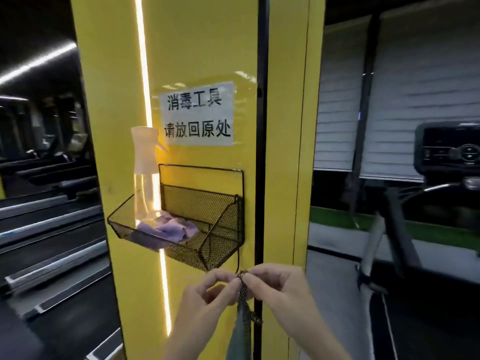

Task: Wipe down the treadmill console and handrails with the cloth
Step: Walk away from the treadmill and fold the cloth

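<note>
1. Where it hangs just below the mesh basket (226, 229), the grey cloth (240, 339) is pinched at its top loop by left hand (205, 294) and right hand (283, 292)
2. Handling, as judged: soft, light, limp; bunch its body for wiping
3. Far right — treadmill console (446, 149), well apart

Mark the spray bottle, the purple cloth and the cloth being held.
Clear plastic spray bottle with white head (142, 193), head view, clear body.
Crumpled purple cloth (170, 229), head view, middle fold.
Hanging grey-green cloth (240, 336), head view, lower panel.

Yellow pillar (202, 48), blk mesh basket (223, 245), grey-green cloth (240, 341)
</note>
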A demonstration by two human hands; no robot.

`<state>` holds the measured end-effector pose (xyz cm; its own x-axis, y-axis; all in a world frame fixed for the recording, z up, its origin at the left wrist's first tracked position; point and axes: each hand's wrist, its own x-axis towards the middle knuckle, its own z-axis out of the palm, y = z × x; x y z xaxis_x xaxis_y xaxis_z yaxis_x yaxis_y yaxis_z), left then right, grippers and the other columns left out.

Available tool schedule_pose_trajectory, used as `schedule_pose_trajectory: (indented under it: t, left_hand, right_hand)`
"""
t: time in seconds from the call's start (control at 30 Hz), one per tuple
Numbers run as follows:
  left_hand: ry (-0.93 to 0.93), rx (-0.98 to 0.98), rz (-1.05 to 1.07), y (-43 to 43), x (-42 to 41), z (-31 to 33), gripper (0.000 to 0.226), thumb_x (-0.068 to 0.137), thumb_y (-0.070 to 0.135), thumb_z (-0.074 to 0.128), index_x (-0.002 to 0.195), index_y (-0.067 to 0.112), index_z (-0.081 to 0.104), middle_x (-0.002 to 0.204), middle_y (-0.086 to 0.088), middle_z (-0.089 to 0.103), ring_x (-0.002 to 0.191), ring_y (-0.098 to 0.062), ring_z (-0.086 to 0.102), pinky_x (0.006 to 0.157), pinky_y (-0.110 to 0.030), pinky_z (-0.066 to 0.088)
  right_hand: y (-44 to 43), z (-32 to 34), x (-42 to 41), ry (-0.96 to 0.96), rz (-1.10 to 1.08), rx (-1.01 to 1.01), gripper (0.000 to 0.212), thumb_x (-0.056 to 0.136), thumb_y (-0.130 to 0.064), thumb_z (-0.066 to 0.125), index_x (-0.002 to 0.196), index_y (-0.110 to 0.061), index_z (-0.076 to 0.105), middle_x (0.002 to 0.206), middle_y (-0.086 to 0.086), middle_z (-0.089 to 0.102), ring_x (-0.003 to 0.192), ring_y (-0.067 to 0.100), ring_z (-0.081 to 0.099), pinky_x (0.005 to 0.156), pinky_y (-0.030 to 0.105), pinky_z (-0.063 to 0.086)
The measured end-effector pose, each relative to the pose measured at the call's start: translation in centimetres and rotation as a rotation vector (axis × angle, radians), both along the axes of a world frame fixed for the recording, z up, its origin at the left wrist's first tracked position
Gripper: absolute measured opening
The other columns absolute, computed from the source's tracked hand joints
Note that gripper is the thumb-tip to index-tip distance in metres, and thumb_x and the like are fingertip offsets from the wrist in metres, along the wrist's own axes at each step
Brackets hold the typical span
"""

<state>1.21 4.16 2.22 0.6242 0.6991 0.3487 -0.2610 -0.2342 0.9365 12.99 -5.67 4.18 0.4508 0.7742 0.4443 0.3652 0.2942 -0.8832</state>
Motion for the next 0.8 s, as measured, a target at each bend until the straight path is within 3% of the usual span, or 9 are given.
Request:
schedule_pose_trajectory:
  t: [0.13, 0.33, 0.5, 0.57, 0.7, 0.8]
  left_hand:
    - [0.036, -0.068, -0.123, 2.7, -0.6, -2.0, 0.007, 0.083, 0.003, 0.069, 0.076, 0.003, 0.070, 0.059, -0.003, 0.063, 0.056, -0.010, 0.058, 0.060, -0.020, 0.051]
    - [0.084, -0.110, -0.210, 5.4, -1.7, -3.4, 0.006, 0.088, 0.007, 0.068, 0.085, 0.004, 0.072, 0.065, -0.003, 0.067, 0.061, -0.008, 0.062, 0.063, -0.022, 0.053]
    - [0.097, -0.093, -0.195, 7.1, -0.6, -3.7, 0.006, 0.091, 0.013, 0.067, 0.089, 0.010, 0.072, 0.068, 0.004, 0.069, 0.061, -0.002, 0.061, 0.061, -0.017, 0.051]
    - [0.108, -0.056, -0.185, 7.8, -0.1, -3.9, 0.007, 0.092, 0.016, 0.066, 0.089, 0.013, 0.072, 0.074, 0.005, 0.071, 0.064, 0.000, 0.062, 0.061, -0.015, 0.051]
    - [0.136, -0.033, -0.184, 9.3, 1.3, -4.8, 0.009, 0.092, 0.016, 0.066, 0.090, 0.010, 0.072, 0.083, -0.001, 0.072, 0.066, -0.002, 0.064, 0.060, -0.014, 0.049]
    - [0.164, -0.059, -0.159, 10.0, 2.7, -5.3, 0.011, 0.091, 0.019, 0.068, 0.090, 0.009, 0.071, 0.086, -0.007, 0.072, 0.061, -0.003, 0.064, 0.058, -0.015, 0.050]
  right_hand:
    - [1.0, -1.2, -2.7, 0.103, -0.183, -0.054, 0.014, 0.087, -0.004, 0.066, 0.078, -0.011, 0.075, 0.069, 0.005, 0.072, 0.064, 0.013, 0.067, 0.062, 0.021, 0.052]
    - [3.0, -2.6, -5.7, 0.098, -0.337, -0.081, 0.013, 0.090, -0.005, 0.064, 0.082, -0.010, 0.072, 0.069, 0.000, 0.071, 0.066, 0.008, 0.066, 0.064, 0.019, 0.050]
    - [5.9, -4.5, -4.5, 0.087, -0.457, -0.101, 0.010, 0.092, -0.011, 0.062, 0.087, -0.011, 0.070, 0.078, 0.010, 0.072, 0.075, 0.025, 0.070, 0.073, 0.040, 0.058]
    - [6.9, -5.2, -3.9, 0.057, -0.527, -0.118, 0.010, 0.092, -0.013, 0.063, 0.086, -0.011, 0.070, 0.075, 0.006, 0.072, 0.073, 0.019, 0.070, 0.070, 0.035, 0.058]
    - [8.3, -5.9, -3.5, 0.019, -0.658, -0.153, 0.011, 0.091, -0.012, 0.064, 0.081, -0.012, 0.068, 0.067, -0.004, 0.066, 0.059, -0.001, 0.061, 0.057, 0.013, 0.046]
    - [9.1, -6.1, -3.2, -0.037, -0.733, -0.134, 0.018, 0.090, -0.012, 0.064, 0.074, -0.021, 0.065, 0.063, -0.010, 0.062, 0.057, -0.004, 0.058, 0.053, 0.009, 0.040]
